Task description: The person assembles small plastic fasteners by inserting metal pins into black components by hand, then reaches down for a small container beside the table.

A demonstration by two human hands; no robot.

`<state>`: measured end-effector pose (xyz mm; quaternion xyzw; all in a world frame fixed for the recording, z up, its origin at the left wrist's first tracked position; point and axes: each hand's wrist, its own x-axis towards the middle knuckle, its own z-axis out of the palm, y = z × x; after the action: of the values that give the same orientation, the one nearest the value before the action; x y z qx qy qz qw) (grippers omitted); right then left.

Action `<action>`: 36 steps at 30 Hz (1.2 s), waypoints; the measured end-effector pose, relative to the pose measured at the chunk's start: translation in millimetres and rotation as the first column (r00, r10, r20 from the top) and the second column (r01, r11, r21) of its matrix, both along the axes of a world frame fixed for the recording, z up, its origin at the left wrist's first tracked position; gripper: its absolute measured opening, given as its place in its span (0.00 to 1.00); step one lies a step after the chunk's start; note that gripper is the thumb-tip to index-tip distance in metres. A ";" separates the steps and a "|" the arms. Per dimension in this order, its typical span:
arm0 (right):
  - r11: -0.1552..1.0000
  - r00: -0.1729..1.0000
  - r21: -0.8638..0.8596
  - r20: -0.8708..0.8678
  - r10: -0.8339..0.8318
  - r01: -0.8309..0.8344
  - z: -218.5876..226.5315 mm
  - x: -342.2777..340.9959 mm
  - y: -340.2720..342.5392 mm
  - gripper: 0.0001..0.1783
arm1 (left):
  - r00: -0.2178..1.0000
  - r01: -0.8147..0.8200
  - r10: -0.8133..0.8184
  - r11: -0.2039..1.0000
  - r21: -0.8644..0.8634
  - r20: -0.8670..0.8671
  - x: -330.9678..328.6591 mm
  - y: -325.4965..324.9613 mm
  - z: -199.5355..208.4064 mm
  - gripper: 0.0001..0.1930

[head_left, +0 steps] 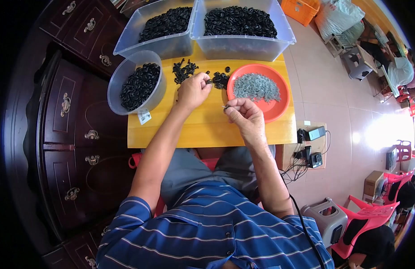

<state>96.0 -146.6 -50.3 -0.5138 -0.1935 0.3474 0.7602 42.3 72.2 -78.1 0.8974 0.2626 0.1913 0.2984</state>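
Observation:
My left hand is over the yellow table, thumb and fingertips pinched on a small black plastic part. Nearer to me, my right hand grips a small dark piece with a shiny metal tip; its exact kind is too small to make out. Just beyond the left hand lies a loose pile of black stem-like parts. Between the hands and the plate sits a cluster of small black round parts. Grey metal screws or pins fill much of an orange-red plate beside my right hand.
Two clear plastic bins heaped with black ring-like parts stand at the far edge. A round clear tub of similar parts is at the left. Dark wooden drawers flank the table. Cables and adapters lie on the right.

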 end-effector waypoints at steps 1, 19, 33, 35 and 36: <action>1.000 1.000 0.000 0.005 0.000 0.000 -1.5 1.1 -0.3 0.08 | 1.000 0.003 -0.003 1.000 -0.002 -0.001 -1.9 -3.5 1.6 0.11; 1.000 1.000 -0.015 0.001 -0.023 0.023 1.2 -0.7 -0.2 0.08 | 0.929 0.269 -0.026 0.730 -0.628 0.368 -53.4 -34.5 12.3 0.08; 1.000 0.996 0.023 -0.089 0.003 -0.001 -3.1 -4.0 2.3 0.08 | 0.897 0.364 -0.046 0.641 -0.676 0.440 -70.2 -78.6 37.5 0.13; 0.998 0.986 0.062 -0.165 0.012 -0.002 -4.7 -3.8 1.8 0.09 | 0.890 0.379 -0.057 0.645 -0.664 0.452 -70.4 -81.3 37.3 0.13; 0.995 0.971 0.099 -0.233 0.049 -0.026 -5.5 -2.9 1.3 0.09 | 0.882 0.394 -0.069 0.649 -0.651 0.466 -70.3 -82.3 37.4 0.14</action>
<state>93.1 -145.2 -55.8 -0.4286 -0.1284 0.4105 0.7945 -27.9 -10.2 -40.7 0.6705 0.1302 0.2092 0.6998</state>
